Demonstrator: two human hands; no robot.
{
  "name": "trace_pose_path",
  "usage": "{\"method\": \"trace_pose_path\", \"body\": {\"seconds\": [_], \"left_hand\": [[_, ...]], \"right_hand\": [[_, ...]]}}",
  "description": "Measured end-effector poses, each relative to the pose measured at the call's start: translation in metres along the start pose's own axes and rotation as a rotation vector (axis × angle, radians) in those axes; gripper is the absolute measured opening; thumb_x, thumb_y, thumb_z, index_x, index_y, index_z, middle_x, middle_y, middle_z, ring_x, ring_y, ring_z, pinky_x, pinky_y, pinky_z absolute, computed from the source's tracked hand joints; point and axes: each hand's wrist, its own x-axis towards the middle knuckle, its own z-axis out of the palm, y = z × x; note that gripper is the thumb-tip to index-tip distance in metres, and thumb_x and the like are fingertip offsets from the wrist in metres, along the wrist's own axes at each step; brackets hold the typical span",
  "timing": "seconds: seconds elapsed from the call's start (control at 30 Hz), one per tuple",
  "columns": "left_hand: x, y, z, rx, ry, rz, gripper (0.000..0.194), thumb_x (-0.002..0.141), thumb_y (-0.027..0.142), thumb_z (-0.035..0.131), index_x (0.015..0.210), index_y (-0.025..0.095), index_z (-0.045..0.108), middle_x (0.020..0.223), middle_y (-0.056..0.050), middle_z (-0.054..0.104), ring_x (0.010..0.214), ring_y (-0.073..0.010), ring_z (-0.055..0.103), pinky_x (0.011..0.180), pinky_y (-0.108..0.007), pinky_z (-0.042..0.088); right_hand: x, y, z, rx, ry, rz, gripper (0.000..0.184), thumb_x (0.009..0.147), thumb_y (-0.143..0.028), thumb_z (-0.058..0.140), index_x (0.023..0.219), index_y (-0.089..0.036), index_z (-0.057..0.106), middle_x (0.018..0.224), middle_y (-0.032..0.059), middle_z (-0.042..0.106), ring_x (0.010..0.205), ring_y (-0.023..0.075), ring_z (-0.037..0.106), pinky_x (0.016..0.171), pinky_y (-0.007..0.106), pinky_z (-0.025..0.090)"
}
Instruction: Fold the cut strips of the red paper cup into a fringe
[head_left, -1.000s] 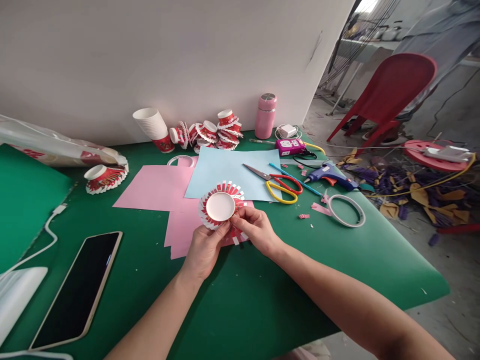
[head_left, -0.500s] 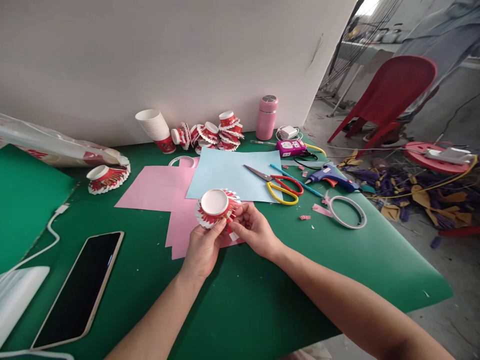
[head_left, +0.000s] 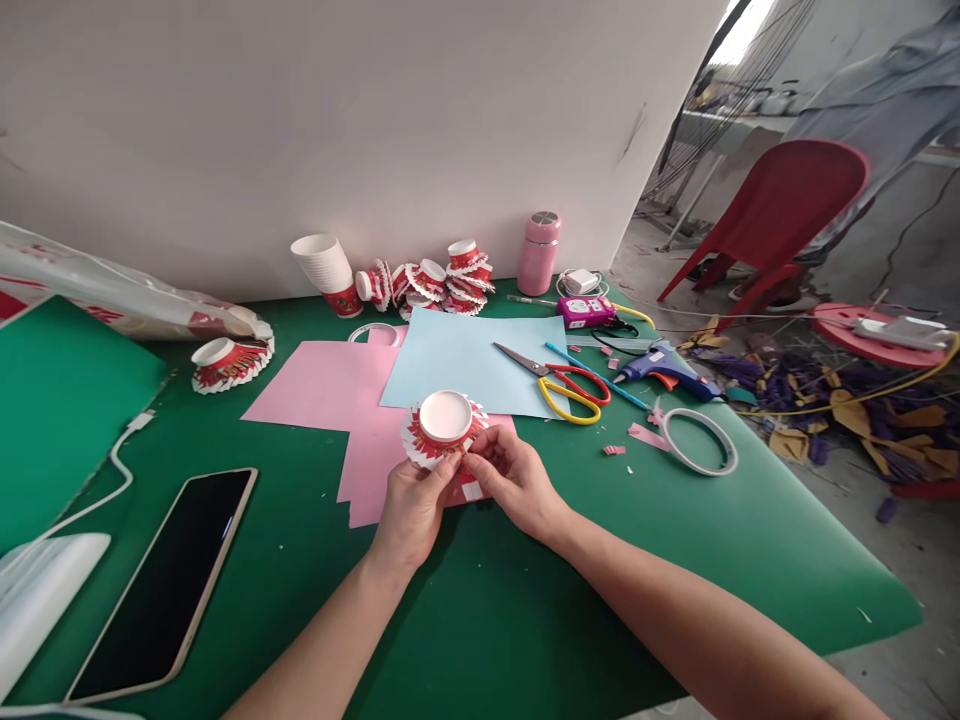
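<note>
A red paper cup with its side cut into strips is held base up over the pink paper. The strips fan outward and many are folded, showing white. My left hand is closed on the near left of the cup, thumb on its strips. My right hand pinches a strip at the cup's near right side, its fingertips close to the left thumb. One strip hangs down between the hands. Beyond the cup lie light blue paper and scissors with red and yellow handles.
Several cut cups and a stack of cups stand by the wall, near a pink flask. A glue gun and a tape roll lie right; a phone lies left. Someone sits on a red chair.
The camera view has shifted slightly, so everything appears a little lower and further right. Both hands keep hold of the cup, and their fingers have moved slightly along its near strips.
</note>
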Motion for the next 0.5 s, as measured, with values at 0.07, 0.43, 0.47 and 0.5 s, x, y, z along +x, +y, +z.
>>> {"method": "trace_pose_path", "body": {"seconds": [0.07,0.43,0.47,0.5], "left_hand": [[-0.001,-0.0008,0.0002,0.019,-0.004,0.003,0.025,0.063,0.03,0.077,0.083,0.016,0.074,0.088,-0.008,0.074,0.091,-0.025,0.065,0.086,-0.04,0.05],[-0.0041,0.0021,0.0009,0.04,-0.08,-0.075,0.032,0.063,0.032,0.077,0.091,0.017,0.073,0.093,-0.008,0.073,0.093,-0.0253,0.065,0.086,-0.039,0.05],[-0.0041,0.0025,0.0009,0.042,-0.084,-0.08,0.031,0.064,0.032,0.077,0.091,0.018,0.073,0.092,-0.008,0.073,0.094,-0.0249,0.064,0.086,-0.039,0.05],[-0.0039,0.0025,0.0007,0.052,-0.085,-0.075,0.03,0.065,0.032,0.076,0.092,0.018,0.073,0.092,-0.007,0.073,0.094,-0.0242,0.064,0.086,-0.038,0.05]], "right_hand": [[0.0005,-0.0006,-0.0001,0.023,0.025,-0.005,0.029,0.08,-0.045,0.058,0.08,-0.018,0.05,0.07,-0.0005,0.053,0.06,0.0104,0.048,0.055,0.024,0.04],[0.0027,-0.0074,-0.004,0.022,-0.031,0.042,0.033,0.076,-0.049,0.06,0.072,-0.019,0.048,0.062,-0.0023,0.05,0.053,0.0092,0.043,0.05,0.022,0.037],[0.0031,-0.0081,-0.0045,0.014,-0.03,0.035,0.033,0.076,-0.049,0.06,0.071,-0.018,0.048,0.062,-0.0022,0.05,0.053,0.0091,0.043,0.05,0.022,0.037],[0.0036,-0.0087,-0.005,0.006,-0.029,0.026,0.033,0.076,-0.049,0.06,0.071,-0.018,0.048,0.061,-0.0022,0.05,0.053,0.0089,0.042,0.05,0.022,0.036]]}}
